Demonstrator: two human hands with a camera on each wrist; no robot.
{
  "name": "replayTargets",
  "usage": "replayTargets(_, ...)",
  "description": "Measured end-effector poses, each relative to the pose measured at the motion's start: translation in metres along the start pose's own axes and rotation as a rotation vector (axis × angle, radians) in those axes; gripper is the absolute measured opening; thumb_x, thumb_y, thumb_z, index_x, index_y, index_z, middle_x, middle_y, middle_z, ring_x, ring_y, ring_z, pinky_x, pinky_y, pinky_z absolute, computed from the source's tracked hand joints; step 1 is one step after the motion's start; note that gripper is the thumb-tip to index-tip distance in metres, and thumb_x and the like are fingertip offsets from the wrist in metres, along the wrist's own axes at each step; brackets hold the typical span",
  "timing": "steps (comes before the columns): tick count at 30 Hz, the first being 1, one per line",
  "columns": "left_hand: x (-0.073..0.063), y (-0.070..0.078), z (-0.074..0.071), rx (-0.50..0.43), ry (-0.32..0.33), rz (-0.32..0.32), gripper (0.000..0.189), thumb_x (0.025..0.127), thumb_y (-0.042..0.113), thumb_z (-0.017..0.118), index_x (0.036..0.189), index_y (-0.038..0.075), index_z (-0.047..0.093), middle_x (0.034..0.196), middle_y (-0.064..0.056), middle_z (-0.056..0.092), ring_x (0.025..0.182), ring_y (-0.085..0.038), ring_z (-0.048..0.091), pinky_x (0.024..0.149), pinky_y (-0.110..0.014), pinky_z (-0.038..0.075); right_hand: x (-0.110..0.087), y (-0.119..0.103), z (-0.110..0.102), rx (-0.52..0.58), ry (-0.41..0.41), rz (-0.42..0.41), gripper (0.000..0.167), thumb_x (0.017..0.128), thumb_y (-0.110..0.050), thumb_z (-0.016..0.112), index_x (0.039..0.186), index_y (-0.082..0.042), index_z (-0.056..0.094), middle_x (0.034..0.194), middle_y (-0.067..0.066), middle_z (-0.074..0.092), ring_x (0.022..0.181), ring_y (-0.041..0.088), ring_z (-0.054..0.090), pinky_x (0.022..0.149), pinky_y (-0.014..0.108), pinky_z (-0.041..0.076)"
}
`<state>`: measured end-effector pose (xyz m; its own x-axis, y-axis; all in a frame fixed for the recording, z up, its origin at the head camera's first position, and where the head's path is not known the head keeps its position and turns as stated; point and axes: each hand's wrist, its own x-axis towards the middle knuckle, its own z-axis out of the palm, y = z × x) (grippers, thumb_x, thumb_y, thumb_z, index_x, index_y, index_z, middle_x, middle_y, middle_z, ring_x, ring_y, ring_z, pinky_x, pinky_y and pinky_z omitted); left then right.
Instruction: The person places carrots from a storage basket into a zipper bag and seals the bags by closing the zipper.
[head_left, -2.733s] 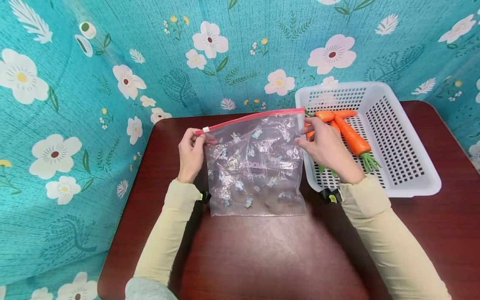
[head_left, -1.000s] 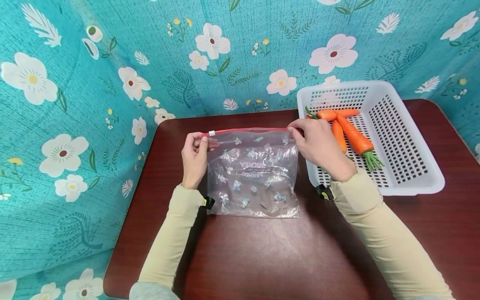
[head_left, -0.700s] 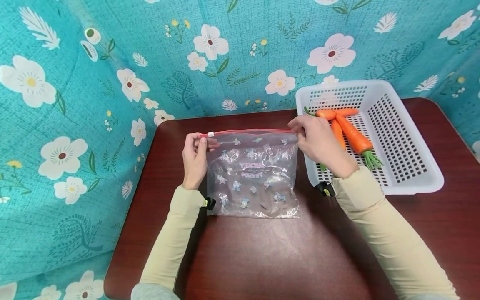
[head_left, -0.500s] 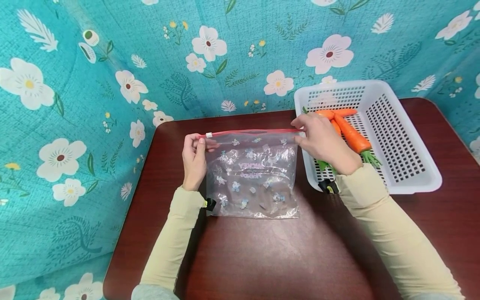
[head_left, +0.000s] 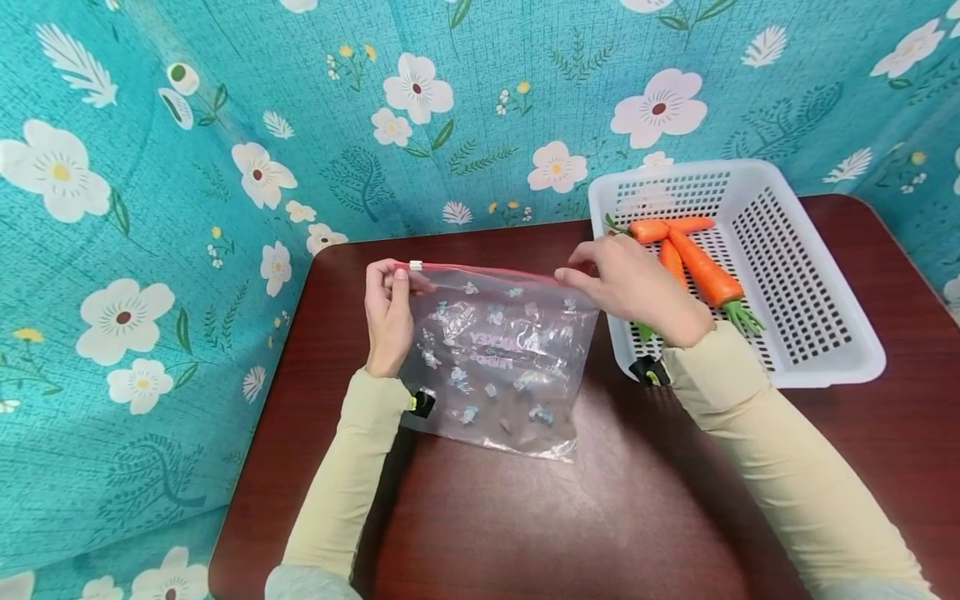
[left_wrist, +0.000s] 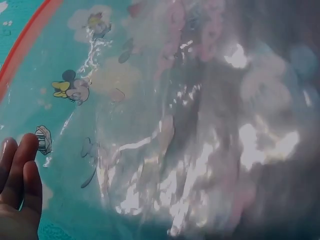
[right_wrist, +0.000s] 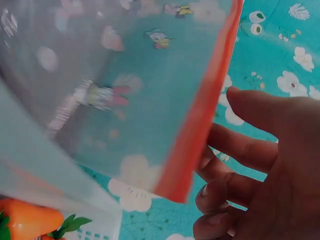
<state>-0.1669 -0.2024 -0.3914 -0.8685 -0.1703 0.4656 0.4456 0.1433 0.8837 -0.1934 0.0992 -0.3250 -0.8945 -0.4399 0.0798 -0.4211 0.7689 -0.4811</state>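
Observation:
A clear zip bag (head_left: 502, 358) with a red top strip and printed cartoon figures hangs above the table. At its top left corner, beside the white slider (head_left: 416, 265), my left hand (head_left: 390, 321) pinches the bag between thumb and fingers. My right hand (head_left: 637, 283) is at the bag's top right end. In the right wrist view, the thumb (right_wrist: 255, 110) stands apart from the red strip (right_wrist: 200, 125), with the other fingers loosely bent close behind its edge. The bag slants down toward the right. It looks flat, with nothing visible inside.
A white perforated plastic basket (head_left: 832, 333) stands at the back right of the dark red-brown table (head_left: 525, 533). Several orange carrots (head_left: 705, 267) with green tops lie in its left part. A teal flowered cloth (head_left: 480, 108) hangs behind the table and along its left side.
My right hand's thumb and fingers have come off their pinch on the top right corner, and the hand has shifted slightly. The bag's right end has dropped and its bottom has swung nearer.

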Motion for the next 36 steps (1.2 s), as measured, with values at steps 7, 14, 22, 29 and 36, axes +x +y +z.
replayTargets(7, 0.003, -0.001, 0.008, 0.032, -0.012, 0.006, 0.012, 0.103, 0.009, 0.042, 0.112, 0.001, 0.045, 0.092, -0.028, 0.061, 0.081, -0.015, 0.065, 0.083, -0.027, 0.051, 0.003, -0.019, 0.005, -0.038, -0.076, -0.07, 0.027, 0.092, -0.03, 0.063, 0.103, -0.006, 0.071, 0.099, 0.011, 0.073, 0.097, 0.031, 0.065, 0.087, 0.047, 0.048)
replayTargets(14, 0.004, 0.01, 0.014, 0.05, -0.033, 0.013, 0.016, 0.102, 0.004, 0.041, 0.112, -0.008, 0.042, 0.092, -0.032, 0.06, 0.083, -0.028, 0.061, 0.084, -0.029, 0.049, 0.001, -0.029, 0.008, -0.028, -0.115, -0.127, 0.022, 0.093, -0.034, 0.063, 0.097, -0.014, 0.073, 0.085, -0.001, 0.071, 0.082, 0.019, 0.064, 0.076, 0.038, 0.05)
replayTargets(22, 0.008, 0.008, 0.018, 0.052, -0.047, 0.013, 0.017, 0.103, 0.011, 0.043, 0.113, -0.001, 0.045, 0.092, -0.026, 0.062, 0.083, -0.018, 0.063, 0.082, -0.028, 0.049, -0.001, -0.034, 0.006, -0.068, -0.198, -0.146, 0.011, 0.091, -0.019, 0.061, 0.094, -0.016, 0.071, 0.083, -0.002, 0.068, 0.075, 0.017, 0.059, 0.068, 0.034, 0.047)
replayTargets(29, 0.008, 0.01, 0.026, 0.071, -0.152, -0.011, 0.037, 0.103, 0.016, 0.044, 0.139, 0.01, 0.037, 0.129, -0.011, 0.053, 0.097, -0.029, 0.067, 0.088, -0.036, 0.053, -0.002, -0.033, 0.009, -0.002, -0.279, -0.164, 0.009, 0.09, -0.011, 0.061, 0.09, -0.01, 0.07, 0.076, 0.0, 0.066, 0.066, 0.015, 0.057, 0.067, 0.032, 0.049)
replayTargets(36, 0.003, 0.016, 0.036, 0.191, -0.189, -0.135, 0.047, 0.1, 0.019, 0.05, 0.143, 0.011, 0.031, 0.137, -0.015, 0.044, 0.096, -0.036, 0.067, 0.084, -0.035, 0.052, 0.003, -0.029, 0.009, 0.114, -0.298, -0.112, 0.011, 0.089, -0.009, 0.06, 0.09, -0.006, 0.07, 0.074, 0.002, 0.067, 0.067, 0.015, 0.057, 0.068, 0.032, 0.047)
